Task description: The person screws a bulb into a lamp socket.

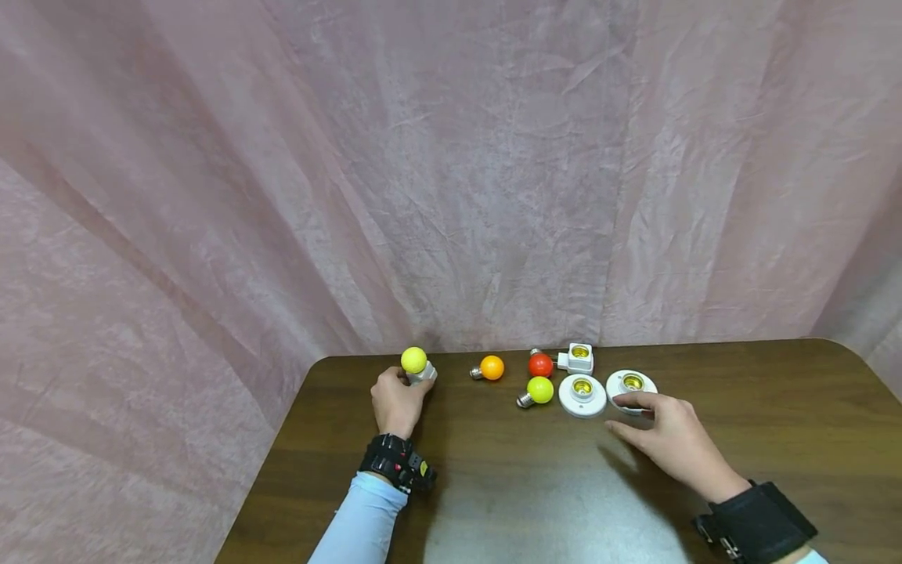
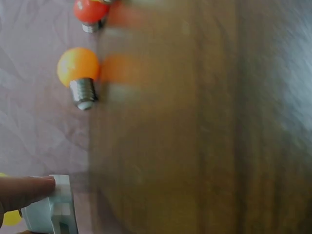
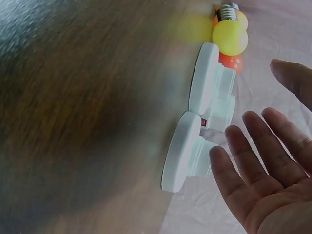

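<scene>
My left hand [image 1: 400,403] pinches a white socket [image 1: 423,374] at the table's far left, with a yellow-green bulb [image 1: 413,359] in its top. In the left wrist view a fingertip lies on the white socket [image 2: 62,204]. My right hand [image 1: 672,439] hovers by the right round white socket [image 1: 616,385], thumb and fingers apart and holding nothing. The right wrist view shows its relaxed fingers beside that round socket [image 3: 179,153]; whether they touch it I cannot tell. Left of it stands a second round socket [image 1: 582,406].
Between the hands lie an orange bulb [image 1: 492,367], a red bulb [image 1: 540,365] and another yellow-green bulb [image 1: 540,389]. A square white socket [image 1: 580,365] stands behind the round ones. The brown table [image 1: 521,486] ends at a pink curtain [image 1: 479,196].
</scene>
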Tool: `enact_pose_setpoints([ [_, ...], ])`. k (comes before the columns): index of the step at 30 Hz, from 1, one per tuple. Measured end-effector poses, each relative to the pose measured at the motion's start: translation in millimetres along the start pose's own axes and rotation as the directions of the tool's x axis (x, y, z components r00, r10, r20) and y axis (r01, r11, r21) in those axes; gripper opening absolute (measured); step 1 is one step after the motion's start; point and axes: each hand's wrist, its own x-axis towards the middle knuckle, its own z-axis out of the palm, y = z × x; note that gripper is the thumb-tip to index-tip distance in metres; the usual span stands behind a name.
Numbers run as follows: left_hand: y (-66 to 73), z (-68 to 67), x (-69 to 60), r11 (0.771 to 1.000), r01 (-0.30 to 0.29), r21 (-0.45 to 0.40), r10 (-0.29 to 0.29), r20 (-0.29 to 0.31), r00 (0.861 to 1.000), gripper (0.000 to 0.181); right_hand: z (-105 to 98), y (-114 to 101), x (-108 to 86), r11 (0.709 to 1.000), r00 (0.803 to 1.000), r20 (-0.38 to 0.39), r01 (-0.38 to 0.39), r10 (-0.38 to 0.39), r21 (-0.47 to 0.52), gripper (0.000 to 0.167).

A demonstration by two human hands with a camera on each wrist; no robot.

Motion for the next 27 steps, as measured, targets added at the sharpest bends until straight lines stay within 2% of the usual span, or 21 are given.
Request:
enact_pose_setpoints([
  [6, -7.6, 3.2, 1.4, 0.996, 0.063, 0.056, -0.065, 0.033, 0.997, 0.040, 0.8, 1.2, 0.0, 1.000, 1.000, 0.005, 0.001, -0.001, 0.015, 0.037],
  [9, -8.4, 3.4, 0.0, 0.995, 0.076, 0.065, -0.079, 0.044, 0.996, 0.040, 0.7, 1.5, -0.2, 1.000, 1.000, 0.011, -0.005, 0.004, 0.017, 0.037],
  [20, -7.2, 2.8, -3.2, 0.990, 0.040, 0.134, -0.048, 0.061, 0.997, 0.047, 2.2, 3.8, -0.7, 1.000, 1.000, 0.002, -0.001, 0.001, 0.012, 0.037],
  [27, -6.6, 2.0, -3.9, 0.990, 0.039, 0.133, -0.049, 0.072, 0.996, 0.057, 1.5, 1.4, 0.4, 1.000, 1.000, 0.004, 0.003, -0.003, 0.015, 0.037],
])
